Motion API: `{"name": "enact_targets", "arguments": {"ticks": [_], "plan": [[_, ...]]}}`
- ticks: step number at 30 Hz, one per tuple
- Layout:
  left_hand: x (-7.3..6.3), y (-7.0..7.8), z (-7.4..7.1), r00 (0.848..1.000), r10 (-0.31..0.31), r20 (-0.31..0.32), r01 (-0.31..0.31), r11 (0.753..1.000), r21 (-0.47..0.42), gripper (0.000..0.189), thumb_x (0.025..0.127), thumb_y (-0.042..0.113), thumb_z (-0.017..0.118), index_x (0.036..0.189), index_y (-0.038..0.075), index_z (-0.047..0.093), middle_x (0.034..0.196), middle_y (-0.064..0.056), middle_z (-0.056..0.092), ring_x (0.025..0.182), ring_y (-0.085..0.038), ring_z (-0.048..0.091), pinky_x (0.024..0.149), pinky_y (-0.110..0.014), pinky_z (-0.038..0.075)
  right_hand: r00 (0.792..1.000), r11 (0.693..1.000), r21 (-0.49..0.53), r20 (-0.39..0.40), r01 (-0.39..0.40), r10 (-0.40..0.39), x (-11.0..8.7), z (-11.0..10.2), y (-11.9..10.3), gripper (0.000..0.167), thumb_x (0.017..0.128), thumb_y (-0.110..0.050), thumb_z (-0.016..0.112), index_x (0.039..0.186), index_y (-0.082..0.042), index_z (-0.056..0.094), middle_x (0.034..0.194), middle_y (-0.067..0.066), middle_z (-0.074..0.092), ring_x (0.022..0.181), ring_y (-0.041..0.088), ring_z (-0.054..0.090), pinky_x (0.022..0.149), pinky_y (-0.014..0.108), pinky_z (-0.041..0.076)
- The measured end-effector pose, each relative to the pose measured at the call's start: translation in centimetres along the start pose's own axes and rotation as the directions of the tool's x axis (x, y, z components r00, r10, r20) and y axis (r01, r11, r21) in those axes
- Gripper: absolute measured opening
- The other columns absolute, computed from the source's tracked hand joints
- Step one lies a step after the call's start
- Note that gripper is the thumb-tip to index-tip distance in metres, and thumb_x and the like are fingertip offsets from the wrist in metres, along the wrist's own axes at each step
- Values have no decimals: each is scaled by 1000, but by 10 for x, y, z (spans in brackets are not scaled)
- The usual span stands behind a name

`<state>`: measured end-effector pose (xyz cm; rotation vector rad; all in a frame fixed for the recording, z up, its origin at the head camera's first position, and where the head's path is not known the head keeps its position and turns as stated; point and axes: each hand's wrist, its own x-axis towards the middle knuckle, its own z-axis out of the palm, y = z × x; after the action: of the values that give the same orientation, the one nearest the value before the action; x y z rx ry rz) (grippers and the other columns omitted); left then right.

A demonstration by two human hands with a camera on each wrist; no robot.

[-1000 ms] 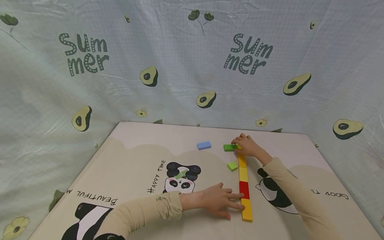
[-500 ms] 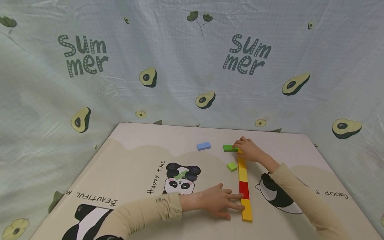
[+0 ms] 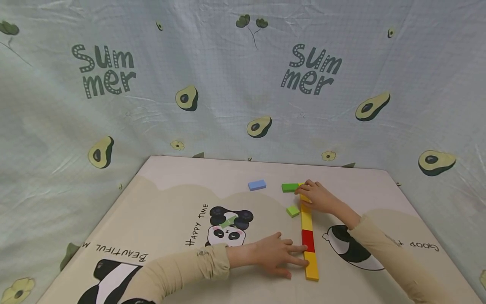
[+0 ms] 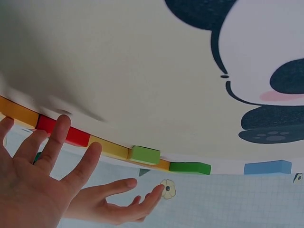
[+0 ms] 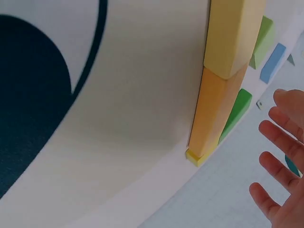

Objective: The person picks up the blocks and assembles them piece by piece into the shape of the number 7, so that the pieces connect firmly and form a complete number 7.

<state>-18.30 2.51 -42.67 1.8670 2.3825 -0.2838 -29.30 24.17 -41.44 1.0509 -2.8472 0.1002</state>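
A straight row of flat blocks runs away from me on the right side of the table. Its near end is an orange block (image 3: 312,272), followed by a red block (image 3: 309,240), a yellow block (image 3: 306,221), another orange block (image 5: 216,114) and a small yellow piece (image 5: 197,159) at the far end. My left hand (image 3: 275,255), fingers spread, touches the red and near orange blocks from the left. Over the far part of the row lies my right hand (image 3: 319,197), fingers slightly bent and partly covering it. In the right wrist view its fingers are spread, with nothing between them.
A dark green block (image 3: 289,187) lies left of the row's far end. Nearer stands a light green block (image 3: 292,211), also left of the row. Farther left is a blue block (image 3: 257,185). A printed curtain (image 3: 220,63) hangs behind the panda-patterned tabletop (image 3: 159,211).
My right hand has slid a little toward me along the row, uncovering some of its far end. The left hand stays in place, and the blocks show no clear movement.
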Motion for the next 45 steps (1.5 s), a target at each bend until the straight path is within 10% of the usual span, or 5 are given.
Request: {"name": "enact_targets", "arguments": {"ticks": [45], "plan": [[-1,0,1,1000,3,4,-3,1000,1,55,88,51,42,138,38,26,147,7,26,118,-10,42,97,-40,39,979,973,-110,55,202,-197,1,19,-20,30,75,-25,70,102,-19,62,98,-1,63,94,19,45,84,41,41]]}}
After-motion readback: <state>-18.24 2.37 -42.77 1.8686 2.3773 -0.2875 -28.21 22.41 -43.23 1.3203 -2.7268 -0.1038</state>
